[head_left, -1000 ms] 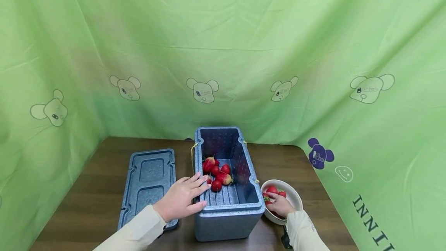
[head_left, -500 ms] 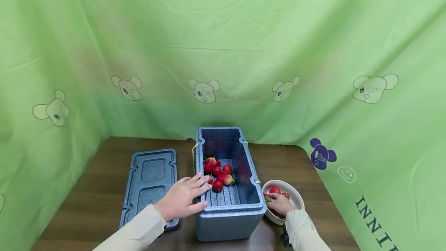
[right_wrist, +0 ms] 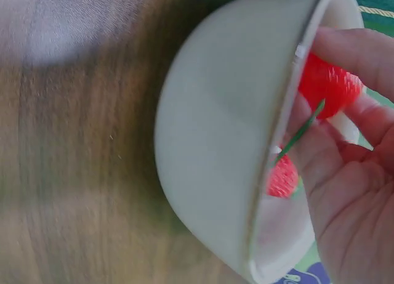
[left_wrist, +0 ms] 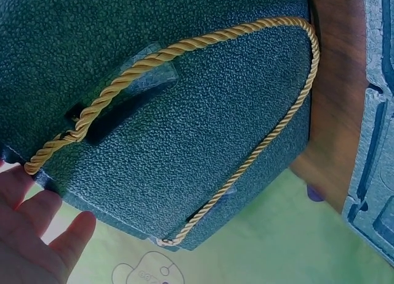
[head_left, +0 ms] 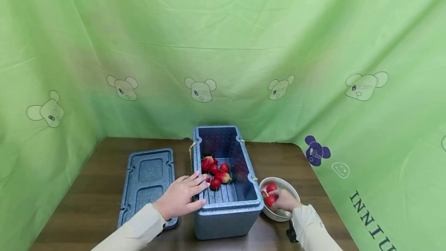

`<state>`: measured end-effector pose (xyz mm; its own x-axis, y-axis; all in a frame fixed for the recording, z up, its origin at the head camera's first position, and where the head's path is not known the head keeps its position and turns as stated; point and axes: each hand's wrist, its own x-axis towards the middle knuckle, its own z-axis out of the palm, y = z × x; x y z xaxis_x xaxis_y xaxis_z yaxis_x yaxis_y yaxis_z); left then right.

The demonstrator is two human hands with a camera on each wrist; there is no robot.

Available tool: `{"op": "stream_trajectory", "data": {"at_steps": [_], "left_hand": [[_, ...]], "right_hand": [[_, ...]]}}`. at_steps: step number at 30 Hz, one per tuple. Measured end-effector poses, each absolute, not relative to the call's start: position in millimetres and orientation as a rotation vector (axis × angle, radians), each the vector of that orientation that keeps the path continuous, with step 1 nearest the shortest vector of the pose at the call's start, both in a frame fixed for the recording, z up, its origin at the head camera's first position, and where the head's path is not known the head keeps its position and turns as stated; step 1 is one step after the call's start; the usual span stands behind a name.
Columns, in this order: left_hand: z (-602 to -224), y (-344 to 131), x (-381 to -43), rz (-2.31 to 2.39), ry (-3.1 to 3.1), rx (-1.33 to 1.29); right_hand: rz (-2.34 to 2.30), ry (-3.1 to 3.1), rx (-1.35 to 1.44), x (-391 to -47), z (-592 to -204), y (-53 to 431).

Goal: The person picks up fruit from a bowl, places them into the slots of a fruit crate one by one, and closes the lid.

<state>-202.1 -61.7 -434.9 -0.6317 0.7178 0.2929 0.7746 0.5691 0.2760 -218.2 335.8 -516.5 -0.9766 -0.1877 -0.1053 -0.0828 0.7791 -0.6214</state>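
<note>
My left hand (head_left: 181,198) rests with fairly straight, spread fingers on the left rim of a blue foam cooler box (head_left: 223,226). In the left wrist view, its fingertips are at the box edge, near a yellow twisted rope (left_wrist: 271,136). Several strawberries (head_left: 223,177) lie on the box floor. To the right, my right hand (head_left: 286,200) reaches into a white bowl (head_left: 296,193). Its thumb and fingers grip a red strawberry (right_wrist: 332,84) with a green stem, seen in the right wrist view. Another strawberry (right_wrist: 283,176) shows lower in the bowl.
The box's blue lid (head_left: 150,171) lies flat on the brown wooden table (head_left: 87,200), left of the box. A green patterned cloth (head_left: 240,69) hangs behind and along both sides. The bowl stands close beside the box's near right corner.
My right hand has shifted and turned slightly inside the bowl, and a strawberry's red side now shows at its fingertips. My left hand has stayed on the rim. The head view has shifted slightly.
</note>
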Motion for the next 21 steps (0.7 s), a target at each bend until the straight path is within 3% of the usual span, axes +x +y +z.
{"op": "stream_trajectory", "data": {"at_steps": [10,21], "left_hand": [[-435.5,-61.1,-201.4,-0.574,-2.653,-1.260],[-434.0,-60.8,-200.9,-0.580,-2.651,-1.260]], "right_hand": [[-1.106,2.744,-0.005,-220.3,-491.9,337.2],[-1.315,2.746,-0.125,-222.7,-459.0,330.2]]}}
